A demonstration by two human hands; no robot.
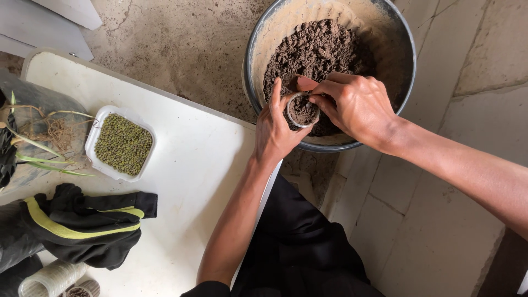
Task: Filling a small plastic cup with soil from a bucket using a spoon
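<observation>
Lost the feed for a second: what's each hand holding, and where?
Left hand grips a small cup of soil by its side; right hand pinches its rim.

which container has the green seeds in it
The white rectangular tray on the table, left of the hands; the big bucket and small held cup hold only brown soil.

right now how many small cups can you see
3: one cup held by the left hand over the soil bucket, two cups at the table's bottom-left edge, partly hidden.

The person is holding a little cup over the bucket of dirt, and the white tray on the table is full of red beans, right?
Not quite. The head view shows the beans in the white tray are green, not red. The left hand does hold the little cup over the bucket of dirt.
</observation>
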